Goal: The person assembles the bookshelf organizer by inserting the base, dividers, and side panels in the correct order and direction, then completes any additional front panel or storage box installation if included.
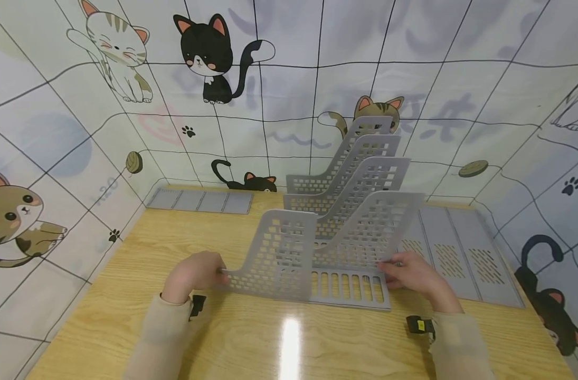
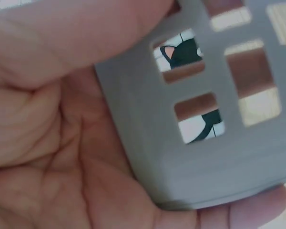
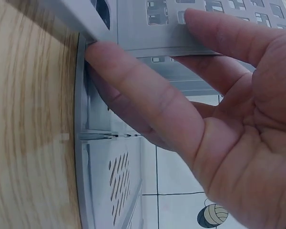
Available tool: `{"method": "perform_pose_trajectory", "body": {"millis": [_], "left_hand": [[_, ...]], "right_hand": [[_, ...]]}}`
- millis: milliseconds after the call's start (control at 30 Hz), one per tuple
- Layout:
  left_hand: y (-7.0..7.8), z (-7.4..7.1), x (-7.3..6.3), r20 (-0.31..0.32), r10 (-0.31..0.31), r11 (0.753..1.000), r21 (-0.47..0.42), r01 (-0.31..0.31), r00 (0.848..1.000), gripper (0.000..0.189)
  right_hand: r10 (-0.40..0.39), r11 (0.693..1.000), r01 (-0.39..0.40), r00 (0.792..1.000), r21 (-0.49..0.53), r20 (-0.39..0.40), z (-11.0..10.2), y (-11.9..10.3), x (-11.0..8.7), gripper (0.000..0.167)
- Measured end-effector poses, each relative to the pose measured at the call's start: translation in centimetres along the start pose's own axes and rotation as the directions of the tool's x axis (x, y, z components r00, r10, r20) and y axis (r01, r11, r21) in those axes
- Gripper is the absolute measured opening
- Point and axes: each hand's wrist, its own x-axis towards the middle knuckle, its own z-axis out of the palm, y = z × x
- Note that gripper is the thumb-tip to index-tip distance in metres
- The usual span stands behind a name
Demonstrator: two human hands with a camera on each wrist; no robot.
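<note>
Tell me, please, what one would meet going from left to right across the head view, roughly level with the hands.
Striped cat print, small paw print, left hand, nearest upright gray panel, right hand, flat slotted gray piece, black cat print.

the desk [image 1: 241, 343] is light yellowish wood with visible grain, a bright streak of light [image 1: 290, 348] shining near the front. a gray rack [image 1: 365, 227] stands around its middle, a flat gray panel [image 1: 198, 200] lies back left, and a flat slotted panel [image 1: 460, 253] lies toward the right.
</note>
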Motion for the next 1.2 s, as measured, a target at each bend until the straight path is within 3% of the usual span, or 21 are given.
{"method": "perform_pose_trajectory", "body": {"millis": [133, 333, 500, 667, 800, 967, 1200], "left_hand": [[0.5, 0.1, 0.0, -0.015, -0.018, 1.0, 0.022, 0.018, 1.0, 0.049], [0.6, -0.2, -0.3, 0.03, -0.059, 0.998, 0.026, 0.058, 0.998, 0.026], [-0.3, -0.2, -1.2, 0.029, -0.069, 0.997, -0.022, 0.069, 0.997, 0.033], [-2.0, -0.1, -2.0, 0.0, -0.048, 0.997, -0.068, 0.048, 0.999, 0.038], [-3.9, 0.5, -2.0, -0.032, 0.047, 0.991, -0.122, -0.05, 0.998, 0.028], [-6.2, 1.8, -1.5, -0.119, 0.177, 0.943, -0.264, -0.203, 0.977, 0.008], [-7.1, 3.3, -1.2, -0.214, 0.256, 0.842, -0.429, -0.326, 0.943, 0.01]], "right_hand": [[-0.013, 1.0, 0.012, 1.0, 0.017, 0.015, 0.0, 0.0, 0.0, 0.042], [-0.002, 1.0, 0.002, 1.0, 0.008, 0.012, 0.0, 0.0, -0.1, 0.043], [-0.014, 0.999, 0.014, 1.0, -0.029, 0.003, 0.1, 0.0, -0.2, 0.046], [-0.051, 0.986, 0.047, 0.998, -0.159, -0.025, 0.5, -0.1, -0.7, 0.048], [-0.076, 0.941, 0.049, 0.995, -0.334, -0.069, 0.7, 0.0, -1.2, 0.043], [-0.084, 0.909, 0.038, 0.992, -0.416, -0.094, 1.1, 0.5, -1.6, 0.043], [-0.051, 0.962, 0.035, 0.997, -0.272, -0.053, 1.2, 0.8, -2.0, 0.053]]}}
